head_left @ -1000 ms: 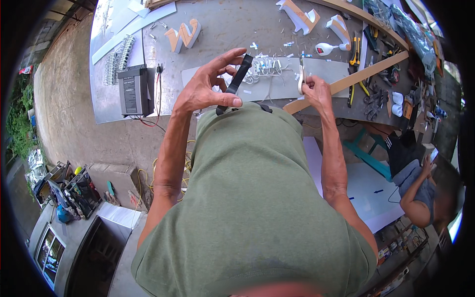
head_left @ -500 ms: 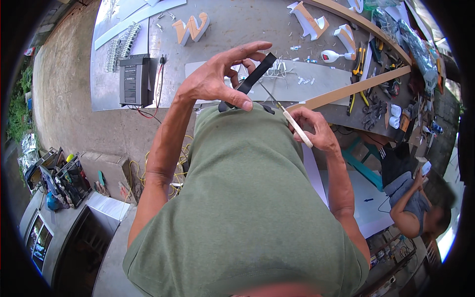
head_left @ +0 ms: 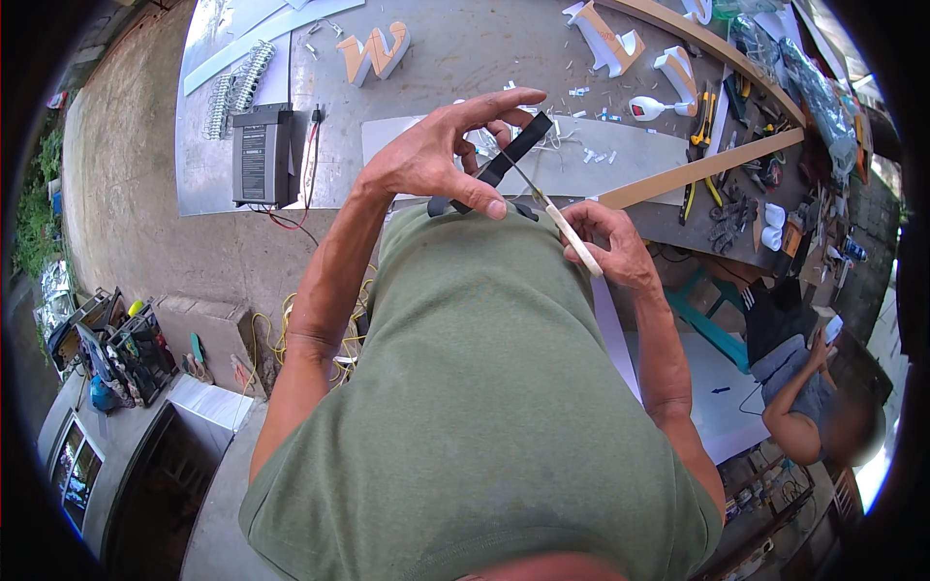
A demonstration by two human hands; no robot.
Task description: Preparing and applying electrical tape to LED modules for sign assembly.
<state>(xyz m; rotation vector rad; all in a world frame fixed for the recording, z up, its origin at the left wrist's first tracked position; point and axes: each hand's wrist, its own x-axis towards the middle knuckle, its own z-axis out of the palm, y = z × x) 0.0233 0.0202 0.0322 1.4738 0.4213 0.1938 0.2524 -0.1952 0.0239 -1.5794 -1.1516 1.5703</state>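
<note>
My left hand (head_left: 421,155) holds a flat black strip (head_left: 521,147) between the thumb and curled fingers, tilted up to the right just beyond my waist. In my right hand (head_left: 620,250) is a slim tool with a pale handle (head_left: 573,237) and a thin dark metal shaft. The shaft points up and left and crosses the black strip. Whether its tip touches the strip is hard to make out. Other dark pieces (head_left: 525,211) lie against my green shirt below the strip. Thin white wires (head_left: 552,136) rest on the table behind.
The metal-topped table (head_left: 465,58) carries a grey power supply (head_left: 262,155), LED module strips (head_left: 237,92), brown-faced letters (head_left: 373,53), a white glue bottle (head_left: 659,108), pliers (head_left: 704,121) and long brown strips (head_left: 707,169). A person (head_left: 814,387) sits at the right near a green stool (head_left: 712,320).
The pale-handled tool has slid up and left across the black strip. My left hand and the strip have shifted slightly to the right.
</note>
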